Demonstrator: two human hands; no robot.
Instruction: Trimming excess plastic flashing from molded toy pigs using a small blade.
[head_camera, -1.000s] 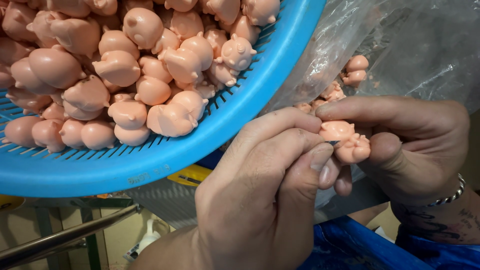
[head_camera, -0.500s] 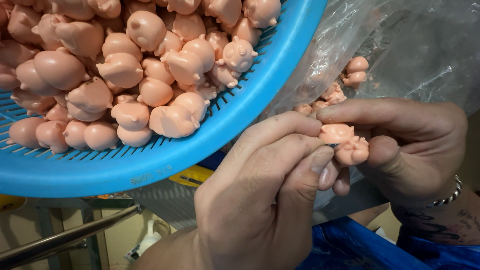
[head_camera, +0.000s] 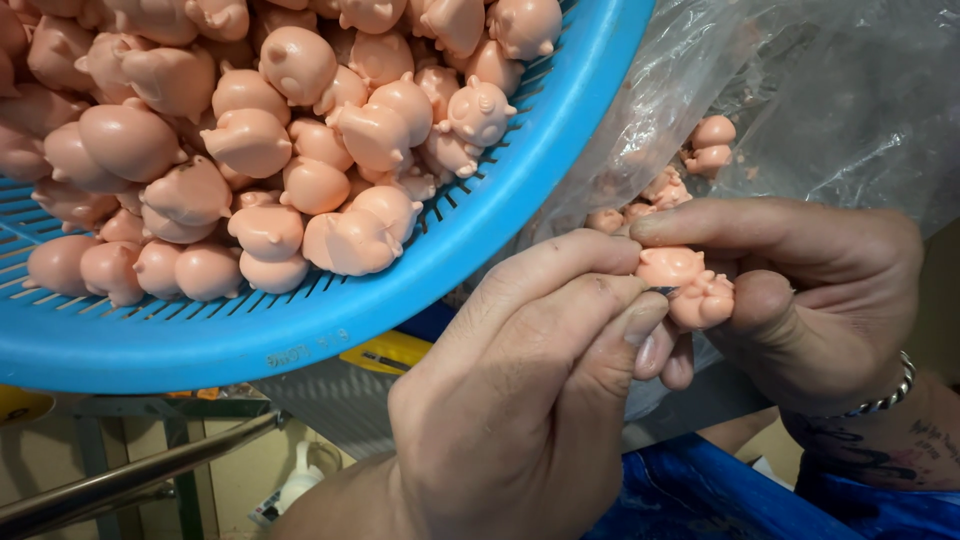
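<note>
A small pink toy pig (head_camera: 685, 285) is pinched in the right hand (head_camera: 810, 300) between thumb and fingers. A thin dark tool (head_camera: 662, 291) is pinched in the closed fingers of the left hand (head_camera: 520, 400) and is pressed against the pig. The pig is smooth and round. Just above, many more pink pigs (head_camera: 270, 150) are piled in a blue basket (head_camera: 480, 240). Beside it, a few are seen inside a clear plastic bag (head_camera: 800, 110).

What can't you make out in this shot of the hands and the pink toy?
- Small dark tool tip: head view, its handle hidden inside the left hand.
- Small pink rubber pig figure: partly covered by the right hand.
- Round blue plastic basket: cut off by the frame edges.
- Clear plastic bag: contents blurred.
</note>
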